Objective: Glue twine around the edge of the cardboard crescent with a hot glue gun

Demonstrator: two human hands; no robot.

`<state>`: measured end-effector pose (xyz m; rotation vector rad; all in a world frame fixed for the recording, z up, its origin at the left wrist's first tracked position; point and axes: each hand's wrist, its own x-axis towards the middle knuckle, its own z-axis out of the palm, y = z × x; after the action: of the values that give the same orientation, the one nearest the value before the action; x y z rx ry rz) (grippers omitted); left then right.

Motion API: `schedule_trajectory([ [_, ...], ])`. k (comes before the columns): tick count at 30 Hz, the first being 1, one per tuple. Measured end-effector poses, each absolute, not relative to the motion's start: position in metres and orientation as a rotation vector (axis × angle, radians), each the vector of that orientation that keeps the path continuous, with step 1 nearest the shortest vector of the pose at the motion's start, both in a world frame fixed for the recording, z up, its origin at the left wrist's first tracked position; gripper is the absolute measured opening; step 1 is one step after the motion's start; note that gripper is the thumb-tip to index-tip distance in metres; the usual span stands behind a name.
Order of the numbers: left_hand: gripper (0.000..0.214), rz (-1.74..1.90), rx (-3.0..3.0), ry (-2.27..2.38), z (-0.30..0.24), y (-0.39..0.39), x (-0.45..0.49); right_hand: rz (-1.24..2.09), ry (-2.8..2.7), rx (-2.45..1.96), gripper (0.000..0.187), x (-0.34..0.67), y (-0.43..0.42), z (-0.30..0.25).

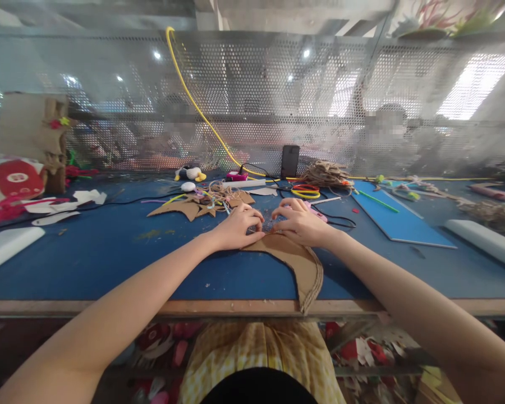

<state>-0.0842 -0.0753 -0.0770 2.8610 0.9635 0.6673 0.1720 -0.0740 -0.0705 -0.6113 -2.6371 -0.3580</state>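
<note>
A crescent moon cut from brown cardboard (pixel 292 259) lies on the blue table, its layered edge lined with twine or cord along the right side. One tip points toward me at the table's front edge. My left hand (pixel 239 227) is closed on the crescent's left tip, with the thumb at the tip and the fingers curled. At the far edge of the crescent, my right hand (pixel 298 223) is bent over with thumb and fingers closed on the rim. Whatever fine strand may sit between the fingertips is too small to make out.
Behind my hands lie cardboard stars (pixel 206 210), a twig bundle (pixel 326 174) and a phone (pixel 290 161) leaning upright. A pink glue gun (pixel 315 214) with a black cable is beside my right hand. A blue board (pixel 398 219) lies right; perforated metal panels (pixel 252 84) rise behind.
</note>
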Motion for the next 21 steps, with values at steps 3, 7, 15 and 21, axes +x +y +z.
schedule_trajectory([
  [3, 0.02, 0.677, 2.861, 0.968, -0.0785, -0.0745, -0.0843, -0.34, -2.641, -0.622, 0.03, 0.1717, -0.0735, -0.0713],
  [7, 0.017, 0.673, 2.868, 0.972, -0.0777, -0.0757, -0.0838, -0.338, -2.625, -0.611, 0.03, 0.171, -0.0728, -0.0725],
  [15, 0.015, 0.678, 2.852, 0.954, -0.0764, -0.0785, -0.0844, -0.326, -2.592, -0.672, 0.03, 0.1723, -0.0724, -0.072],
  [21, 0.009, 0.683, 2.871, 0.964, -0.076, -0.079, -0.0851, -0.315, -2.635, -0.603, 0.029, 0.1685, -0.0735, -0.0736],
])
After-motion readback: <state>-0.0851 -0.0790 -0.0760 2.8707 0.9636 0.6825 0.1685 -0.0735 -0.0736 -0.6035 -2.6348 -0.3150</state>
